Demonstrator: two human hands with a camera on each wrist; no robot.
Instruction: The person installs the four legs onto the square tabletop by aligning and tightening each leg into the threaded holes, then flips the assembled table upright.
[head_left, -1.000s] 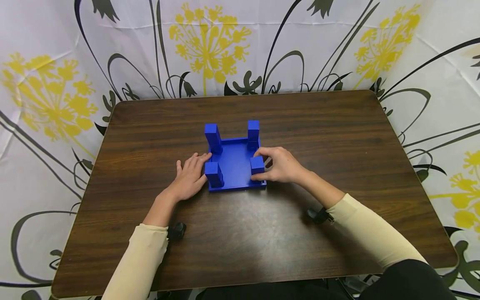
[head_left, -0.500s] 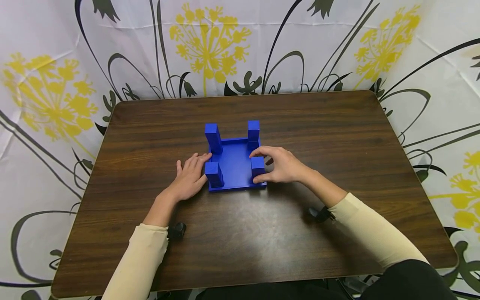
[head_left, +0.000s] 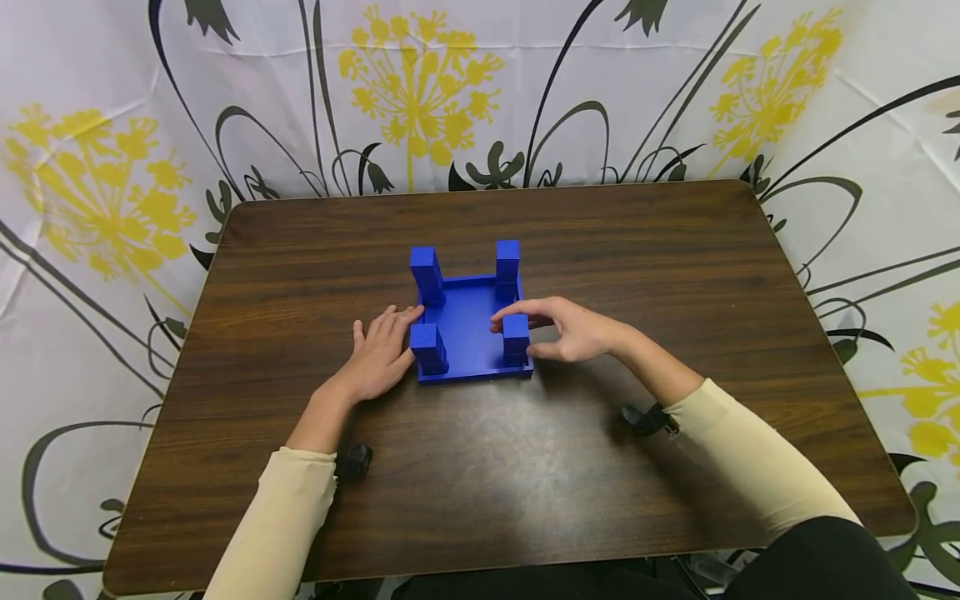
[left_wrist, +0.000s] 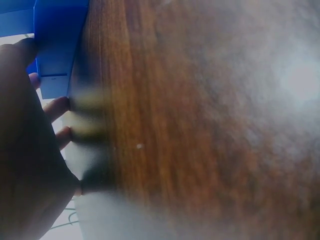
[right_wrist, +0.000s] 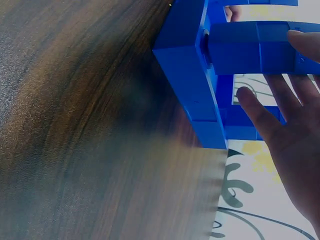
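A shallow blue square tray [head_left: 472,333] lies on the table with a blue post standing at each corner. My left hand [head_left: 378,354] rests flat on the table along the tray's left side, fingertips at its wall beside the near left post [head_left: 428,348]. Around the near right post [head_left: 515,340] my right hand [head_left: 577,330] is spread loosely, the index finger reaching past it over the tray. In the right wrist view the thumb [right_wrist: 306,42] overlaps the post's upper part, while straight fingers [right_wrist: 260,112] stand apart behind it. Seams cross this post, as if stacked from blocks.
The far left post [head_left: 426,275] and far right post [head_left: 507,267] rise at the tray's back edge. The brown wooden table [head_left: 637,250] extends all round the tray. Behind it hangs a white curtain [head_left: 262,75] with yellow flowers.
My right hand has loosened from the near right post; its thumb has drawn back to the right and its fingers have straightened. The left hand and the tray have stayed put.
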